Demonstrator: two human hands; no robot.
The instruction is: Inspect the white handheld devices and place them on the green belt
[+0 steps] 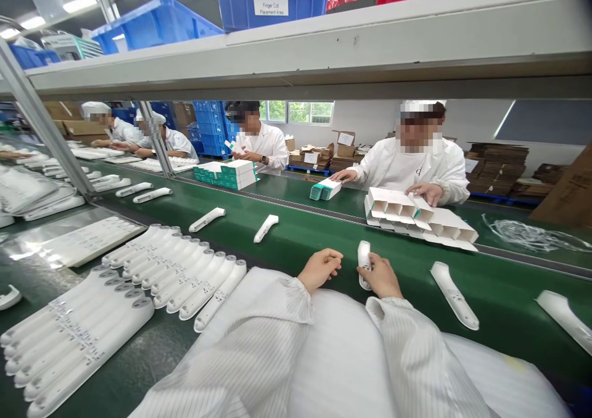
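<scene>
My right hand (380, 276) grips a white handheld device (364, 259) and holds it upright over the green conveyor belt (300, 239). My left hand (320, 268) hovers just to the left of it, curled into a loose fist with nothing visible in it. Both of my arms are in white striped sleeves. Rows of the same white devices (185, 276) lie side by side at my left, and a further row (74, 338) lies nearer the front edge.
Single white devices (454, 295) lie scattered on the belt. Across it, a person in white handles open white cartons (416, 217); other workers sit farther left beside green-and-white boxes (229, 174). A shelf (324, 48) with blue bins hangs overhead.
</scene>
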